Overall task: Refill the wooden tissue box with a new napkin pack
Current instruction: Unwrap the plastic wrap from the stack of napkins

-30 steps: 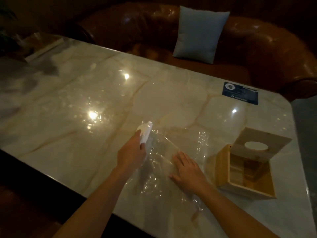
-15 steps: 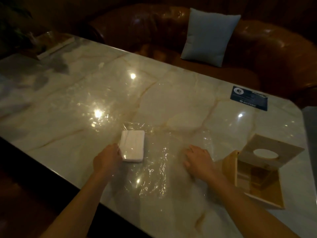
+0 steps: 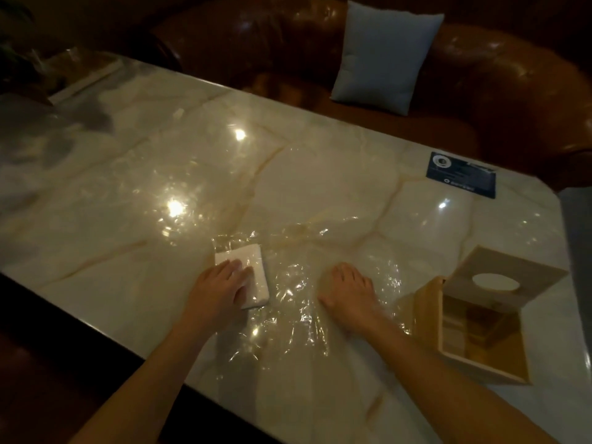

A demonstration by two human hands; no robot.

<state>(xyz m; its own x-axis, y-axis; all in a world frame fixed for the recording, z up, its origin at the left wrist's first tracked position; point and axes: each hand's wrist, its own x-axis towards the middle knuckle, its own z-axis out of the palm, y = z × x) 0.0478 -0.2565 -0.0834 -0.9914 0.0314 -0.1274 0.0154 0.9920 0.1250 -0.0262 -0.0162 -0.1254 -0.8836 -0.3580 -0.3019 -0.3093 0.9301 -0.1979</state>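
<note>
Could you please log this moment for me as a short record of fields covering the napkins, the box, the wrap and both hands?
napkin stack: white, flat on the clear plastic wrap
left hand: resting on the stack
right hand: flat on the wrap
wooden tissue box: right of the hands, open, no napkins visible inside
lid: raised, oval hole
surface: marble table
</note>
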